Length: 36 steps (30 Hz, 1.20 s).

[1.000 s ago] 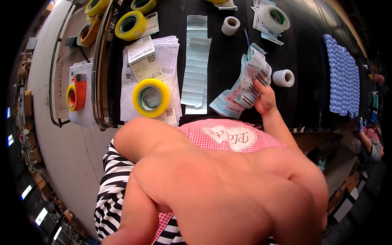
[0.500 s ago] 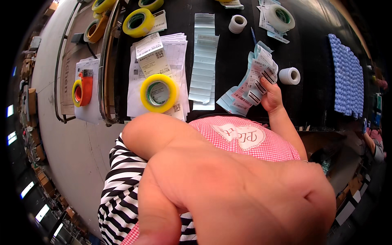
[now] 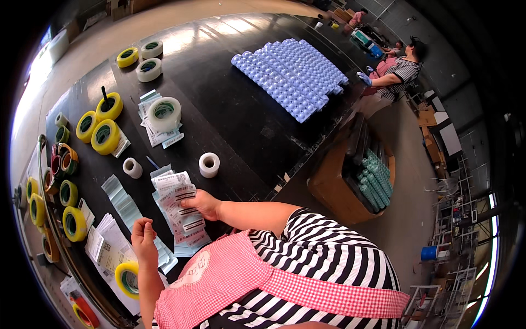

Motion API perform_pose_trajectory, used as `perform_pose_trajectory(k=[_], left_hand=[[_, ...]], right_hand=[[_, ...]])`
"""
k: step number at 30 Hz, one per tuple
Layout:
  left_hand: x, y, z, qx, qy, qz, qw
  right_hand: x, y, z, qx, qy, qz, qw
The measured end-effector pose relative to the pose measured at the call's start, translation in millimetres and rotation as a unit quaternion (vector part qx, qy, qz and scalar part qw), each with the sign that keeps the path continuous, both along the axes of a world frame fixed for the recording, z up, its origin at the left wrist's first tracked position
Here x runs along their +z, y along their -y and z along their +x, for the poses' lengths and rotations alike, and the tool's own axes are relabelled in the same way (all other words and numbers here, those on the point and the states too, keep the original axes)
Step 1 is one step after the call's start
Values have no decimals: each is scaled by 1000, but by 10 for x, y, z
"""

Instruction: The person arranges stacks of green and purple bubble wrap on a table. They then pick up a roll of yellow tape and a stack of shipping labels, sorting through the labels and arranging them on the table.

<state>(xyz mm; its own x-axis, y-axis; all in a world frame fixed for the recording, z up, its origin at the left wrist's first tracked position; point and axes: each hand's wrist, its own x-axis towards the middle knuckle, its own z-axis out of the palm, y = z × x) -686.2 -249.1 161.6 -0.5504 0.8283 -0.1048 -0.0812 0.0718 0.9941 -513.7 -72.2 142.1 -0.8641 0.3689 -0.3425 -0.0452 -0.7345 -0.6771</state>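
Note:
My right hand is closed on a folded strip of shipping labels, white and pale blue with barcodes, held just above the black table. My left hand is raised to its left, fingers curled together, with nothing visible in them. Behind and below the left hand lies a long pale-blue strip of labels, flat on the table. A stack of printed sheets lies further left, partly under a yellow tape roll. A blue pen lies beyond the held labels.
Small white rolls stand beyond my right hand. Yellow tape rolls and a clear tape roll on labels sit farther off. A lilac bumpy sheet of packed pieces lies far right, with a box beside the table and another person beyond.
My left hand has dropped from close before the camera to above the table, beside the labels. The view has swung right. My right hand still grips the labels.

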Motion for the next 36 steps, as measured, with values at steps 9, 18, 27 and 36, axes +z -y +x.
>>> perform_pose_trajectory(k=[9, 18, 27, 36], left_hand=[[-180, -95, 387, 17, 33, 51, 998], [-154, -278, 507, -7, -17, 35, 999], [-211, -329, 358, -21, -20, 34, 999], [-250, -415, 343, -29, -1, 29, 999]], right_hand=[[-128, 6, 5, 3, 23, 72, 997], [-127, 42, 29, -7, 34, 108, 994], [-81, 99, -27, -48, 39, 142, 988], [-204, 49, 10, -63, 36, 131, 989]])
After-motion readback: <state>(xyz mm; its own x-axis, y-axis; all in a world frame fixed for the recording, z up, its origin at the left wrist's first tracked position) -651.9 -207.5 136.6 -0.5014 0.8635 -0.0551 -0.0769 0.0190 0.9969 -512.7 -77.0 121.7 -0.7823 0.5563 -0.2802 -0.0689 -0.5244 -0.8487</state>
